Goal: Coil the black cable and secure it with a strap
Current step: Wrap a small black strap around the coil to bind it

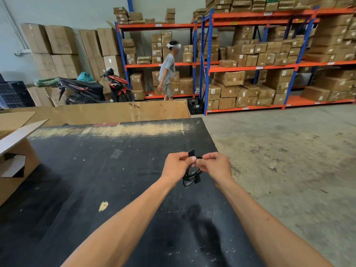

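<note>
The black cable (190,175) hangs as a small coil between my two hands, held above the black table (96,170) near its right edge. My left hand (178,166) pinches the top of the coil, and a short black strap (191,152) sticks up from its fingertips. My right hand (214,164) grips the coil's top from the right, fingers closed on it. The coil's lower loops and a plug end dangle free below both hands.
An open cardboard box (15,160) stands at the table's left edge, and a big cardboard sheet (115,112) lies behind the table. Bare concrete floor (289,151) is to the right. A person (167,72) walks by the box-filled shelves (250,64), near a parked scooter (92,89).
</note>
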The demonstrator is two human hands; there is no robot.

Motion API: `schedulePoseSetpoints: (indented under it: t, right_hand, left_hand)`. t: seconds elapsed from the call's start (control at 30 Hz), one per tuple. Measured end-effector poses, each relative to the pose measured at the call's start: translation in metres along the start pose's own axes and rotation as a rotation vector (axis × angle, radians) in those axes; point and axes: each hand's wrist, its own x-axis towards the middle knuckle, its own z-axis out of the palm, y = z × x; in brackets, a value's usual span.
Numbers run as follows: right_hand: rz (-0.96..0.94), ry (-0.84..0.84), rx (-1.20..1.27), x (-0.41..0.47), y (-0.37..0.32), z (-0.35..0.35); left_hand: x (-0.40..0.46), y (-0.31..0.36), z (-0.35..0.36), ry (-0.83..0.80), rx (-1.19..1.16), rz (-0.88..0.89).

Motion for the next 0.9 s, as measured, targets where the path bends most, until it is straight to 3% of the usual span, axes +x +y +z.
schedulePoseSetpoints:
  t: [0.1,0.3,0.53,0.67,0.73,0.9]
  right_hand:
    - [0.06,-0.027,0.092,0.005,-0.004,-0.007]
    - [0.181,-0.162,0.17,0.008,-0.015,-0.012]
    - [0.235,-0.205,0.267,0.016,-0.013,-0.016]
    - [0.209,-0.227,0.173,0.017,-0.011,-0.016]
    - [0.209,-0.216,0.167,0.017,-0.011,-0.017]
    - [0.252,-0.127,0.278,0.022,-0.012,-0.029]
  left_hand:
    - [-0.003,0.0,-0.004,-0.155,0.035,0.033]
    - [0.0,-0.004,-0.002,-0.098,0.434,0.301]
    - [0.003,-0.01,-0.001,-0.084,0.522,0.358]
    - [0.002,-0.011,0.0,-0.131,0.539,0.407]
    - [0.0,-0.01,0.001,-0.122,0.487,0.385]
    - [0.0,-0.017,-0.009,-0.151,0.263,0.136]
